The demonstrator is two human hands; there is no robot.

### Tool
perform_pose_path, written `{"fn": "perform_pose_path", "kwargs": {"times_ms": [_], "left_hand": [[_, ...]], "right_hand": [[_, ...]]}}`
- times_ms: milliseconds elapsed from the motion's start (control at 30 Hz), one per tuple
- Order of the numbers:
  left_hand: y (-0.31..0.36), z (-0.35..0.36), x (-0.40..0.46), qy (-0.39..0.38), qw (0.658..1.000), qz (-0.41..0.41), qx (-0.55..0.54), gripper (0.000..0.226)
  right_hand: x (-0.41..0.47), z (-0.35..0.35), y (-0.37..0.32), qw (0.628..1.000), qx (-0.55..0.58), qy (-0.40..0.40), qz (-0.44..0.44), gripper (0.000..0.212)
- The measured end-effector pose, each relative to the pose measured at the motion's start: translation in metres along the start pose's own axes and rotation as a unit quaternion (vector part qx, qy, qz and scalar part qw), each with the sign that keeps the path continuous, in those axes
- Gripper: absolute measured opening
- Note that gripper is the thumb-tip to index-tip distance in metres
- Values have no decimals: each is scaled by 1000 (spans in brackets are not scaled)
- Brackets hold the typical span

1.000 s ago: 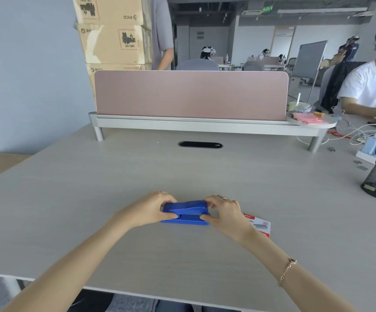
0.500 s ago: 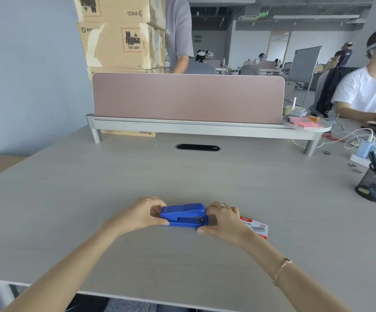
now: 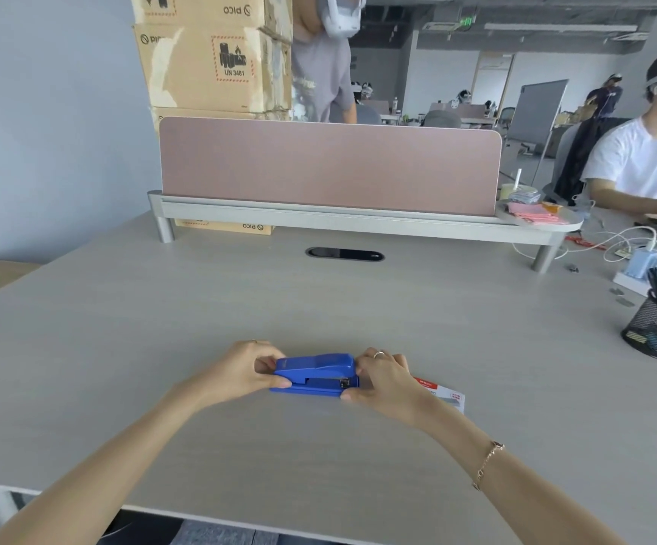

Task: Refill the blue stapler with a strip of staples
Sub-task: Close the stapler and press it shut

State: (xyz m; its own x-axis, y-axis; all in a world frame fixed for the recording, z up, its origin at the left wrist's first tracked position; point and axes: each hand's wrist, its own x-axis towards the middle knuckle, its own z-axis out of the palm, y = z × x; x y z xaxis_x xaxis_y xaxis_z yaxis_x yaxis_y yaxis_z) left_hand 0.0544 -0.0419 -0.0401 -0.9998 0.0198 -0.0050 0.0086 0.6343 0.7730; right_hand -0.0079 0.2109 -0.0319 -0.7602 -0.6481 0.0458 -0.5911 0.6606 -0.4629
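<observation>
A blue stapler (image 3: 316, 374) lies flat on a pale wood-grain table (image 3: 319, 300), close to the near edge and directly in front of the person seated there. Its long axis runs left to right across the person's body, so one end points at each hand. The top arm of the stapler looks closed, or nearly so, against its base, and a small metal part shows on the side near the right end.

The left hand (image 3: 240, 371) curls around the left end, thumb at the near side and fingers over the top, gripping it. The right hand (image 3: 386, 381) closes on the right end the same way, thumb low against the base and fingers curved over the far side. Both hands touch the stapler; neither is nearer than the other.

Just behind and beneath the right hand, a small red and white box (image 3: 443, 395) lies on the table, probably the staples, though its print is too small to read. No loose strip of staples can be seen.

Because the stapler lies crosswise, opening it probably means one hand pinning the base while the other lifts the top. The right hand sits closest to the box.
</observation>
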Motion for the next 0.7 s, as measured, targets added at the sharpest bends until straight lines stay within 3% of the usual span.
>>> {"fn": "perform_pose_path", "kwargs": {"times_ms": [433, 700], "left_hand": [[13, 2, 27, 5, 999, 18, 37, 15], [21, -2, 75, 27, 998, 44, 48, 16]], "right_hand": [[10, -19, 19, 1000, -2, 11, -9, 15], [46, -41, 40, 999, -36, 35, -10, 22]]}}
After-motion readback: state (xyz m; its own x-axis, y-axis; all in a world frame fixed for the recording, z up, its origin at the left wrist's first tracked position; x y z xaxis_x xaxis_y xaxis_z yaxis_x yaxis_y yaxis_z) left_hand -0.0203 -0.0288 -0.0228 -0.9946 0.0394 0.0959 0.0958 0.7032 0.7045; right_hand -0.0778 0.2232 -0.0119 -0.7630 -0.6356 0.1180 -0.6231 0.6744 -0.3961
